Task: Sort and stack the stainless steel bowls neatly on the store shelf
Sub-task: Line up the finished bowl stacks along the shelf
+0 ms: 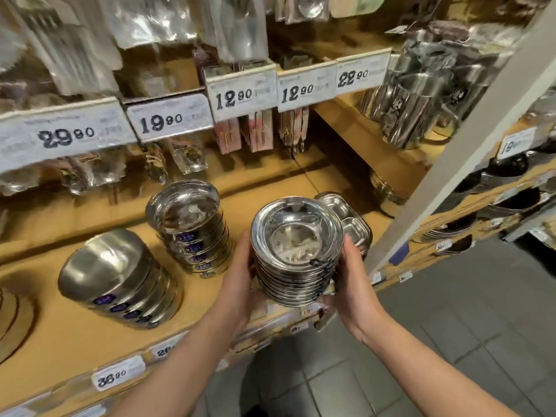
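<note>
I have a stack of wide-rimmed steel bowls (pixel 296 251) held between both hands at the front edge of the yellow shelf (pixel 75 335), near its right end. My left hand (pixel 240 275) presses against the stack's left side with the thumb up along the rims; its fingers go round behind and under the bowls, so I can't see how they lie. My right hand (pixel 350 272) clasps the right side, thumb up by the top rim, and its fingers are likewise mostly hidden behind the stack. Whether the bottom bowl is touching the shelf or is lifted just clear of it I can't tell, since my hands cover the base. Just behind the held stack, on the right, sits a pile of compartment trays (pixel 346 218), largely blocked by the bowls. To the left stands an upright stack of deeper bowls (pixel 192 230) with purple stickers on their sides, and further left a stack of upturned bowls (pixel 120 281) leans over at a tilt. At the far left edge something round is cut off by the frame. Price tags (pixel 243 91) line the rail above; the packets hanging behind them are too blurred to name, though they might be cutlery. Steel jugs (pixel 418 94) stand on the upper right shelf.
</note>
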Available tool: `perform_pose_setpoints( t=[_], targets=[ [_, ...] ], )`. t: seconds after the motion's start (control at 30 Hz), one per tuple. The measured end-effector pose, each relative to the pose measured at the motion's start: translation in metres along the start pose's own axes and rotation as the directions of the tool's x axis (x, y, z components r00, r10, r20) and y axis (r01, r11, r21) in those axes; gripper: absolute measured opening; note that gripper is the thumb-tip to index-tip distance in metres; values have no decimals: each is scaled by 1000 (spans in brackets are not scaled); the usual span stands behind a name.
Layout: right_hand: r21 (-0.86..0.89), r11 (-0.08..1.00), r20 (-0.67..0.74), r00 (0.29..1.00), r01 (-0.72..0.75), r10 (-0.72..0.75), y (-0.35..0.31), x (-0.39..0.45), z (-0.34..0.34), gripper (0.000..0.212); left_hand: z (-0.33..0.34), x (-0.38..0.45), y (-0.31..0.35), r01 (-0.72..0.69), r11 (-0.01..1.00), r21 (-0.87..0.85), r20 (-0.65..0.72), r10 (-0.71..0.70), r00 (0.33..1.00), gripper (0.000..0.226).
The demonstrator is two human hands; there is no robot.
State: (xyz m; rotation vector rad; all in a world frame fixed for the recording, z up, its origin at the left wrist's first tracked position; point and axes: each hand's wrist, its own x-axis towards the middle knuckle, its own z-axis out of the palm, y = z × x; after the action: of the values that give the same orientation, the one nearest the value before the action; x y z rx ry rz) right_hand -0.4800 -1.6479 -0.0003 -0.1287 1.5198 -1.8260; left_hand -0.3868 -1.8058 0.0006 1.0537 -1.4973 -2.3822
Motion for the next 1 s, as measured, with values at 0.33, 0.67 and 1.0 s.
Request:
perform_pose_setpoints(
  t=[0.33,0.67,1.0],
  targets=[
    [58,988,-2,990,-142,142,4,84,-6,56,12,64,-1,-70,991,-113,-226,43,973,54],
    [124,989,30,997,-78,74,-2,106,6,37,18,76,8,-148,985,-92,-256,120,959,59],
    [5,950,-47,949,-312,312,28,54,-18,20,-1,-17,-30,-45,992,-114,-375,-1,927,29]
  ],
)
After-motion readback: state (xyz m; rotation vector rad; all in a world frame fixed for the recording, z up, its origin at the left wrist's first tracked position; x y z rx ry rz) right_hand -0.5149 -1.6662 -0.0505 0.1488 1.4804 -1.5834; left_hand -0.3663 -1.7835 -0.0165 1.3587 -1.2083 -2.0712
